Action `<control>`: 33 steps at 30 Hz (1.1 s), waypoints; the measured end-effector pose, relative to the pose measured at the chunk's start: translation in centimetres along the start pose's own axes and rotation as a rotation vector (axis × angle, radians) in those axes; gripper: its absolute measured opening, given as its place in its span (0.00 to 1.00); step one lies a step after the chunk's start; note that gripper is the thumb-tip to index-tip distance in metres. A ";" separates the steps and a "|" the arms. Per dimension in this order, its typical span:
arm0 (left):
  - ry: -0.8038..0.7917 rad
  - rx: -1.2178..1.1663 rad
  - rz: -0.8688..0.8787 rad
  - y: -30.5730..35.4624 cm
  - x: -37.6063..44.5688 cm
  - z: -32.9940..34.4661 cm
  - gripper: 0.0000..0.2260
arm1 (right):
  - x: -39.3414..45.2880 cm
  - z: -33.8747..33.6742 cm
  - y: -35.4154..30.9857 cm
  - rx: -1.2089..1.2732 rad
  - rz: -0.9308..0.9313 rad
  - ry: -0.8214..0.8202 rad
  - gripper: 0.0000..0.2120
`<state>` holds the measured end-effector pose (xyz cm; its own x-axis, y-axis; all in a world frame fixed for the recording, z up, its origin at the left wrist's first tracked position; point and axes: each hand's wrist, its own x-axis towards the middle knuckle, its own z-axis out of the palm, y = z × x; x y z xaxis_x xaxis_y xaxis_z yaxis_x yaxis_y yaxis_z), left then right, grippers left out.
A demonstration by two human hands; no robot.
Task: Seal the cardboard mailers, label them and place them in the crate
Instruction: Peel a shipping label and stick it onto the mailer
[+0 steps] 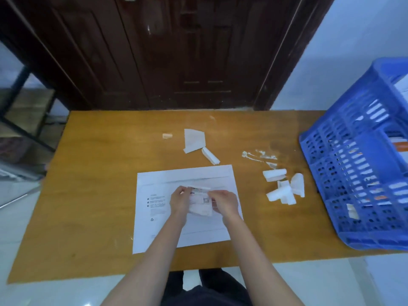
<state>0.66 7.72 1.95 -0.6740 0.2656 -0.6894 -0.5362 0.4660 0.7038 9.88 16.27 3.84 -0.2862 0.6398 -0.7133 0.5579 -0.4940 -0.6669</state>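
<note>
A white cardboard mailer (154, 208) lies flat in the middle of the wooden table (92, 195), printed text on its left part. Above it I hold a small printed label (202, 202) between both hands. My left hand (180, 200) pinches the label's left edge and my right hand (225, 202) pinches its right edge. The label's upper edge curls up; its lower part is partly hidden by my fingers. A blue plastic crate (357, 173) stands tilted at the table's right end, with mailers inside it.
Peeled white backing scraps (284, 186) lie right of the mailer, near the crate. More paper pieces (195, 140) and torn bits (260, 155) lie behind the mailer. A dark wooden door (176, 51) is behind the table. A metal shelf frame (24, 120) stands at left.
</note>
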 end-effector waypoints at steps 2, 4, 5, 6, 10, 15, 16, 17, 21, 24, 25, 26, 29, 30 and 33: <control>0.001 0.015 0.017 -0.4 -0.2 -0.5 0.11 | 0.4 0.9 0.7 -0.014 -0.003 0.056 0.06; -0.005 0.027 0.013 -0.9 0.0 -1.0 0.12 | 0.5 1.5 0.9 -0.026 0.003 0.067 0.08; -0.010 0.046 0.007 -1.0 -0.1 -1.2 0.11 | 0.5 1.7 1.0 -0.027 0.006 0.068 0.09; -0.017 0.069 0.006 -1.1 -0.1 -1.4 0.11 | 0.6 1.8 1.1 -0.035 0.005 0.069 0.09; 0.019 0.420 0.101 -1.4 0.2 -2.0 0.17 | 0.9 2.0 1.3 -0.129 -0.028 0.110 0.11; 0.090 0.525 0.192 -1.3 0.2 -1.7 0.17 | 1.3 2.5 1.6 -0.232 -0.015 0.151 0.13; 0.092 0.497 0.196 -1.3 0.2 -1.5 0.15 | 1.4 2.7 1.7 -0.247 -0.020 0.162 0.13; 0.091 0.452 0.194 -1.3 0.3 -1.3 0.13 | 1.4 2.8 1.7 -0.264 -0.031 0.173 0.13; 0.095 0.315 0.173 -1.6 0.7 -1.0 0.06 | 1.5 2.9 1.4 -0.350 -0.073 0.204 0.11; 0.094 0.326 0.163 -1.6 1.0 -1.0 0.07 | 1.7 3.1 1.4 -0.414 -0.087 0.217 0.11; 0.093 0.334 0.164 -1.5 1.1 -1.0 0.07 | 1.7 3.1 1.4 -0.437 -0.094 0.223 0.11; 0.091 0.353 0.163 -1.5 1.2 -1.1 0.07 | 1.7 3.2 1.4 -0.457 -0.101 0.229 0.11; 0.091 0.497 0.174 -1.5 1.3 -1.4 0.08 | 1.9 3.4 1.5 -0.521 -0.122 0.242 0.11; 0.093 0.588 0.201 -1.6 1.5 -1.5 0.08 | 1.9 3.4 1.5 -0.548 -0.132 0.245 0.11; 0.116 0.870 0.278 -1.8 2.2 -1.5 0.09 | 2.0 3.4 1.7 -0.613 -0.170 0.260 0.11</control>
<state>-0.66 6.17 -0.57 -0.7933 0.3984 -0.4604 0.1922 0.8814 0.4315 7.66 14.69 0.54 -0.2550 0.8373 -0.4837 0.8838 -0.0011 -0.4679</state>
